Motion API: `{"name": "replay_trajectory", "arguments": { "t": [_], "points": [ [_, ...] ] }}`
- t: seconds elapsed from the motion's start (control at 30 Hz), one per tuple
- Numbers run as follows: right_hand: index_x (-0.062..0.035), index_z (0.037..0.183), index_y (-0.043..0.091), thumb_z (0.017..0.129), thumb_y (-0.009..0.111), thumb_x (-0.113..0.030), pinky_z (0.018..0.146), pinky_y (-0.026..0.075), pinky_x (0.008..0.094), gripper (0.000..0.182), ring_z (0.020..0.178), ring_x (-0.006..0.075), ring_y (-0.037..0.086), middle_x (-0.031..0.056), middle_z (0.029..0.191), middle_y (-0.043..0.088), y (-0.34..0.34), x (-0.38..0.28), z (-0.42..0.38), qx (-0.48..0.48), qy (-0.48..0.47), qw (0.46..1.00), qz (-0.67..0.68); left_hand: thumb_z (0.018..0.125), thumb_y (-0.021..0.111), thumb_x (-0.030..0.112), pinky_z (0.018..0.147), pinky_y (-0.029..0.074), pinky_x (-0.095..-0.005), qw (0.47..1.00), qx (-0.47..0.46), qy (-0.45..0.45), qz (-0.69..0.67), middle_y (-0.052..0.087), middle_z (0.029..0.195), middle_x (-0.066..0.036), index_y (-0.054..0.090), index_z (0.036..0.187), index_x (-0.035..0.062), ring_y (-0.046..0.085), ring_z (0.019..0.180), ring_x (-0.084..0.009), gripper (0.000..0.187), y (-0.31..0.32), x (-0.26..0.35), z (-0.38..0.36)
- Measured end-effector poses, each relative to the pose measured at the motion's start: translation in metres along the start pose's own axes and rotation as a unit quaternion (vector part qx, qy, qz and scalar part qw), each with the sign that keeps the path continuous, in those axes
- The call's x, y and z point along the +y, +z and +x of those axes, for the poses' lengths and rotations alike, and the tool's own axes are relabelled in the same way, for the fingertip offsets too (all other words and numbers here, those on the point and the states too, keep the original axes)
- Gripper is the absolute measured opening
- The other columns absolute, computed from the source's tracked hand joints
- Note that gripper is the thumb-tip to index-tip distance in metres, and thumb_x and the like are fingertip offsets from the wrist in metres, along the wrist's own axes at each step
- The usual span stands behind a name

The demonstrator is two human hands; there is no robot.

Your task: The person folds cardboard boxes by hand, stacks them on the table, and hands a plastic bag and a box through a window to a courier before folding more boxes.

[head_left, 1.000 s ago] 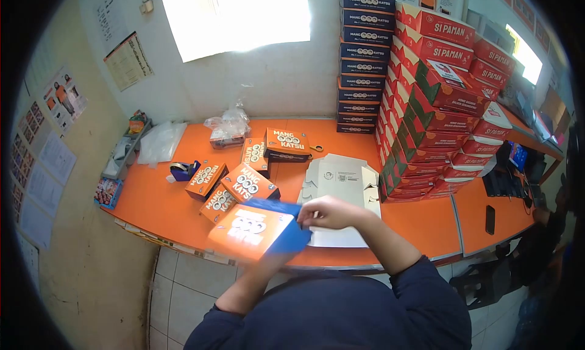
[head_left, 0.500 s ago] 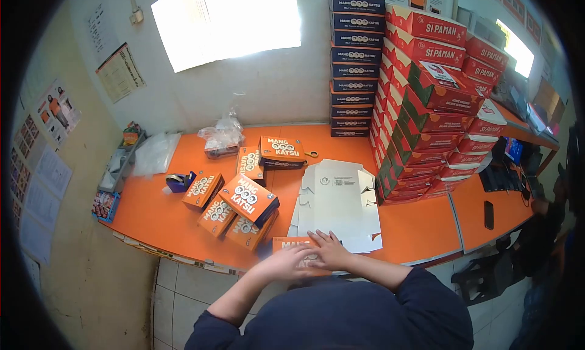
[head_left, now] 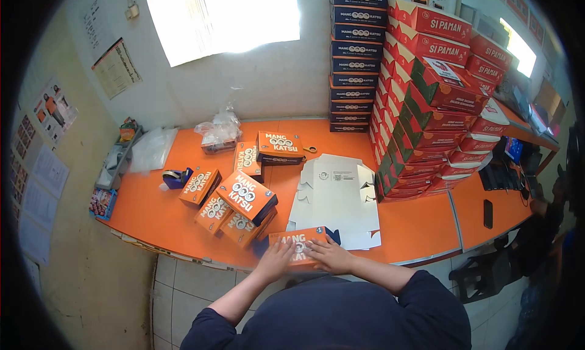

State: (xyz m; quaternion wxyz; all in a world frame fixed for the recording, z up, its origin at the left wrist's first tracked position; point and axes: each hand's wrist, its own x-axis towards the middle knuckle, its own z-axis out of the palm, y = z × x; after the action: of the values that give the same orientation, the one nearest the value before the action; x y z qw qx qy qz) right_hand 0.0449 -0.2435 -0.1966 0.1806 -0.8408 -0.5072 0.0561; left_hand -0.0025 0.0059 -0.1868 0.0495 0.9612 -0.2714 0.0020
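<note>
An orange and dark-blue cardboard box (head_left: 297, 236) lettered "Mang Katsu" lies at the table's front edge, right before my body. My left hand (head_left: 275, 261) rests on its left part, fingers stretched out. On the right part of the lid lies my right hand (head_left: 330, 256), open, its fingers pointing left. A dark-blue flap (head_left: 333, 235) sticks out at the box's right end. Just behind it is a stack of flat white box blanks (head_left: 334, 197). Several closed boxes of the same kind, one of them a top box (head_left: 247, 195), are heaped to the left.
Tall stacks of dark-blue boxes (head_left: 358, 48) and red boxes (head_left: 436, 45) stand at the back right. On the orange table (head_left: 414, 228) are a tape dispenser (head_left: 177, 179), scissors (head_left: 311, 149) and plastic bags (head_left: 152, 149). A phone (head_left: 488, 214) lies at right.
My hands, overlapping on the box before, have moved apart, the left one leftward. More of the box lid and its dark-blue right flap now show. The view has shifted slightly.
</note>
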Motion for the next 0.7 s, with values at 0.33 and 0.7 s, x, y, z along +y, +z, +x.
{"name": "replay_trajectory", "arguments": {
  "t": [0.33, 0.7],
  "points": [
    [-0.0129, 0.143, 0.024, 0.096, 0.034, -0.038, 0.11, 0.012, 0.0522, 0.054, 0.14, 0.0326, 0.009, 0.0118, 0.152, 0.012, -0.037, -0.012, -0.001, -0.168, 0.026, 0.982, -0.078, 0.088, 0.047, 0.029, 0.109, 0.017, -0.0483, 0.997, -0.063, -0.037, -0.008, 0.022, 0.147, -0.018, 0.027, 0.14, 0.0051, 0.016, 0.136, -0.0422, 0.06, -0.031, 0.02, -0.009],
    [0.0078, 0.109, 0.056, 0.093, 0.043, -0.025, 0.081, 0.047, 0.0406, 0.039, 0.089, 0.0337, 0.062, 0.0226, 0.096, 0.064, 0.039, 0.039, 0.007, 0.152, 0.434, 0.763, 0.455, 0.068, 0.075, 0.036, 0.109, 0.011, -0.0531, 0.906, 0.13, -0.127, -0.382, 0.018, 0.146, -0.028, 0.027, 0.14, -0.0005, 0.011, 0.137, -0.0431, 0.094, -0.073, 0.017, 0.005]
  ]
}}
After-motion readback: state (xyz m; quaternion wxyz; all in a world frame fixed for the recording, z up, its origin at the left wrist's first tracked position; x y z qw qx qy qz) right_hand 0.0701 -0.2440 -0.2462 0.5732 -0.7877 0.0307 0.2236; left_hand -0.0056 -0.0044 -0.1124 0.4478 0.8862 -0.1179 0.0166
